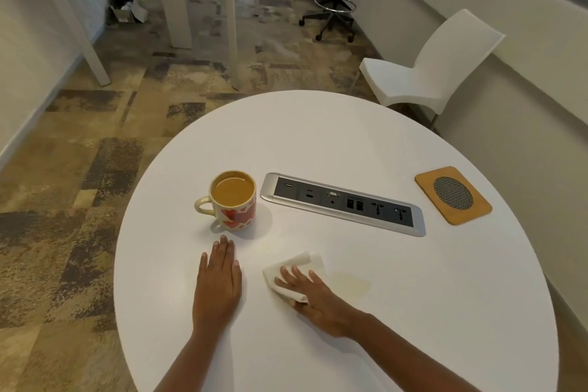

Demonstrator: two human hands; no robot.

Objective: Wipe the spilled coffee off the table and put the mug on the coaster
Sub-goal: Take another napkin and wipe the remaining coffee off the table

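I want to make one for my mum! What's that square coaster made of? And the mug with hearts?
The coaster looks like wood or bamboo: matt, tan, with an even flat surface and a grey, mesh-like round middle, perhaps woven fabric or metal. The mug looks like glazed ceramic: a thick cream wall with a slight shine and red hearts printed on it.

On the round white tabletop (318,137) the cream heart-patterned ceramic mug (229,200) stands left, the long silver socket strip (343,204) just right of it, the square wooden coaster (428,183) rightmost. Nearer, the white paper tissue (297,262) lies left of the pale coffee spill (351,285).
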